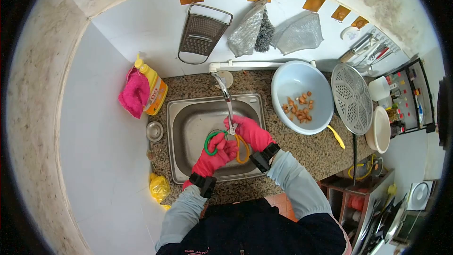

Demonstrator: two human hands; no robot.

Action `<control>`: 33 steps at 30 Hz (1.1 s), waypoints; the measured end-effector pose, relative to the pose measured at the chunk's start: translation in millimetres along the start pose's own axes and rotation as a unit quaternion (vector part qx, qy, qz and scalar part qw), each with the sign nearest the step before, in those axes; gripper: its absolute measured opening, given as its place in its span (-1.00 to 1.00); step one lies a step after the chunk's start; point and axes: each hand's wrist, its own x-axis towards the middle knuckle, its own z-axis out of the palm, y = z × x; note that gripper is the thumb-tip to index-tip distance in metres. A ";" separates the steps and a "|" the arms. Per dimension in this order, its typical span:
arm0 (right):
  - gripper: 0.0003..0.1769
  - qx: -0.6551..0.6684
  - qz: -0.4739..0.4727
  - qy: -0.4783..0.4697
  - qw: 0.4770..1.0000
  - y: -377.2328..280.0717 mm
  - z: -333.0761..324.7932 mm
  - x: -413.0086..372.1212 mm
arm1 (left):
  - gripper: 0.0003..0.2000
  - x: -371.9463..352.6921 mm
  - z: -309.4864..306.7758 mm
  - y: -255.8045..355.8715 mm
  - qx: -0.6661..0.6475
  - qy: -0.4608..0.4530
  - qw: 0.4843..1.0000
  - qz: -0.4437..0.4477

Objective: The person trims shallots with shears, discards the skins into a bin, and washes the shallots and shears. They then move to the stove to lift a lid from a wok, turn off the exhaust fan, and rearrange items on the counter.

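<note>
Both my hands wear pink rubber gloves above the sink (188,155). A pair of scissors (243,150), one handle loop green and the other orange, is held beneath the faucet (225,92) with its loops spread apart. My left hand (213,157) is closed around the green loop. The fingers of my right hand (251,133) are closed at the scissors' pivot and blades, right by the faucet's mouth. Gloved fingers hide part of the blades. Whether water is running is hard to make out.
A pale blue basin (295,78) with brown pieces inside stands on the granite counter (295,148). Beside it are a large skimmer (351,99) and a cream bowl (378,130). A yellow detergent bottle (155,89) and pink cloth (134,95) are left. A grater (204,34) hangs behind.
</note>
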 end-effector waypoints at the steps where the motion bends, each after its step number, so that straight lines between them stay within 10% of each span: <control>1: -0.68 0.067 0.000 -0.035 0.997 -1.6 -4.8 2.9 | -0.61 -0.9 -2.2 -0.3 0.005 -0.035 0.999 -0.010; 8: -0.69 0.219 -0.084 0.058 0.970 22.0 -12.7 25.5 | -0.50 0.5 -20.7 -2.7 -0.104 -0.037 0.994 -0.002; 17: -0.61 -0.165 -0.128 0.218 0.953 10.3 8.1 42.4 | -0.50 -34.2 -22.3 8.7 -0.185 -0.123 0.974 0.050; 19: -0.64 -0.295 -0.165 0.299 0.892 12.3 0.2 59.0 | -0.51 -45.8 -9.9 9.2 -0.135 0.077 0.982 0.107; 28: -0.66 -0.456 -0.212 0.284 0.817 -2.4 32.6 41.0 | -0.49 -55.4 -16.3 9.8 -0.109 0.106 0.982 0.113; 33: -0.65 -0.357 -0.132 0.217 0.899 -7.7 23.8 8.4 | -0.49 -48.6 -7.8 6.5 -0.111 0.028 0.990 0.081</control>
